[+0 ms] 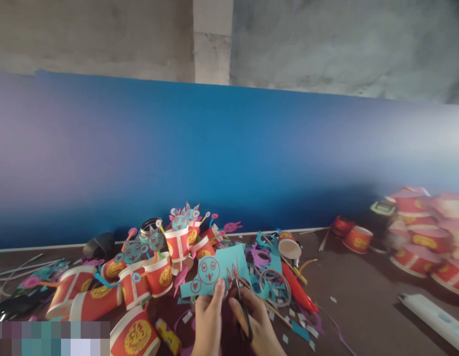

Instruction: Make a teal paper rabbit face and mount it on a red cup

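My left hand point(210, 316) pinches the lower edge of a turquoise sheet of paper point(224, 262). Drawn on that sheet are a round face with heart eyes, a small circle with a heart, and pointed ears. In my right hand point(256, 314) is a pair of scissors point(244, 309) with black handles. The blades point up against the paper beside the drawn ears. Just left of the sheet stand red paper cups point(158, 272), some with turquoise cut-out faces point(155, 239) fixed above them.
Paper scraps and a clear tape roll point(274, 287) lie right of the sheet, near a red tool or pen-like object point(298, 289). Stacked red cups point(418, 247) stand far right, behind a white device point(437, 316). A blue panel point(214, 158) rises behind the table.
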A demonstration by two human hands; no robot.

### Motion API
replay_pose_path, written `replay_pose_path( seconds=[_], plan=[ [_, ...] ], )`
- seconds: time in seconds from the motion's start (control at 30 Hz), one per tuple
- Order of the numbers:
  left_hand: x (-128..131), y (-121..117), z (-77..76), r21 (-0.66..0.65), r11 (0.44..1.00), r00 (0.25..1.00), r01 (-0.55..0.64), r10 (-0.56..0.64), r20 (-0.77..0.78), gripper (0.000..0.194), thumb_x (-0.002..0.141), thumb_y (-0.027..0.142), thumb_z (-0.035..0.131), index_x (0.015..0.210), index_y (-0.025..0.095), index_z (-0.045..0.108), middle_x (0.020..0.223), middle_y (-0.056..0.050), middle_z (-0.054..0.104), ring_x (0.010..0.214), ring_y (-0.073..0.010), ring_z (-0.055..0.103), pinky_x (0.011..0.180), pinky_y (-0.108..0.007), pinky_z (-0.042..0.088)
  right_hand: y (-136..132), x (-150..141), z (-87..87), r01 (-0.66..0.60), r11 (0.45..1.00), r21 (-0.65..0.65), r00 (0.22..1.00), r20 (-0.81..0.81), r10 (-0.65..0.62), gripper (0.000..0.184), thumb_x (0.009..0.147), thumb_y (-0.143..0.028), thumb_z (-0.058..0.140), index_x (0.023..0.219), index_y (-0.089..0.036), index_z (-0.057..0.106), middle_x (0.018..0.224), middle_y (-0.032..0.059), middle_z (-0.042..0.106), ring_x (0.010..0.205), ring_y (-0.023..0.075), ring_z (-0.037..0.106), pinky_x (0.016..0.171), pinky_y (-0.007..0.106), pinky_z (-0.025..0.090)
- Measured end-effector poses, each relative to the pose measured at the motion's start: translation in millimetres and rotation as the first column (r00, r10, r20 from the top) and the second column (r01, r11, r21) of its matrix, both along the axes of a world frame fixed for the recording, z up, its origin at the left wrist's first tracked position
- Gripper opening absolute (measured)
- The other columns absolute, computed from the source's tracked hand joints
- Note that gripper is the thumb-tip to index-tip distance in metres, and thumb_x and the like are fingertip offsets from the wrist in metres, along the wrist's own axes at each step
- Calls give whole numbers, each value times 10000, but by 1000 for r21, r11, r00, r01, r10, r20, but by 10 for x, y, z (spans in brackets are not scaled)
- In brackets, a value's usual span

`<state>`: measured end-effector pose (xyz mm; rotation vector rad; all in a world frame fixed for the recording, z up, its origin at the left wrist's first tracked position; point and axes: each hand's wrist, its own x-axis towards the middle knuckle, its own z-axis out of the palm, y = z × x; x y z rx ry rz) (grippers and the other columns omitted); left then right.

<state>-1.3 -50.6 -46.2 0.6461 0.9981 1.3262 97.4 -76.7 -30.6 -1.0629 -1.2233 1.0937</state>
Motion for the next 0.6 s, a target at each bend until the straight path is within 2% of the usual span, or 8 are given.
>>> replay_pose_path(
  seconds=[0.1,0.23,0.4,0.6],
  plan=[
    [-4,22,-27,5,1000,1000,-14,14,14,383,565,498,773,653,132,698,667,-72,705,716,-246,665,718,-317,504,5,9,-6,-14,1000,-19,1000,20,15,415,738,-564,606,632,-178,496,532,-36,458,488,92,418,472,196,375],
    [2,48,-51,77,997,996,-6,-1,90,357,593,454,776,757,142,719,782,-75,723,806,-242,663,767,-307,501,14,20,-68,-28,997,-78,999,21,29,437,723,-605,594,694,-177,509,486,-53,439,411,72,375,393,181,329],
    [-6,69,-38,102,994,995,38,-47,90,336,636,445,753,734,125,723,742,-83,720,772,-246,663,732,-317,509,41,44,-134,-37,994,-104,999,9,38,461,695,-626,605,681,-176,508,445,-69,410,360,57,349,352,172,323],
    [-29,75,6,108,994,996,4,-14,87,329,657,419,749,828,140,716,806,-67,720,812,-228,658,775,-313,502,69,98,-90,-42,991,-128,998,39,47,485,670,-628,628,703,-148,574,412,-60,428,328,59,368,329,171,311]
  ],
)
